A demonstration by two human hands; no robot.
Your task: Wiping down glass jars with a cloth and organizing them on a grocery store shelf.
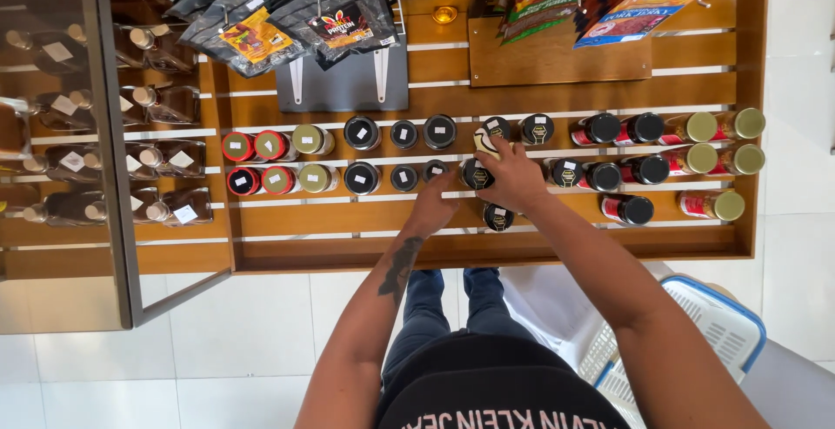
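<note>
Wooden shelves (348,220) carry rows of small jars seen from above. My right hand (515,178) is closed around a dark jar with a pale label (486,141) in the upper row, and its thumb lies beside a black-lidded jar (475,174). My left hand (435,208), on a tattooed forearm, reaches with spread fingers to a small black-lidded jar (434,169) and touches its front. A lone black-lidded jar (498,217) stands on the lower shelf between my two hands.
Red-lidded jars (252,146) and gold-lidded jars (311,140) stand to the left, and red bottles with black or gold caps (696,126) to the right. Dark snack bags (287,11) hang above. A glass door (113,177) fronts bottles at the left. A white basket with a blue rim (722,325) sits at lower right.
</note>
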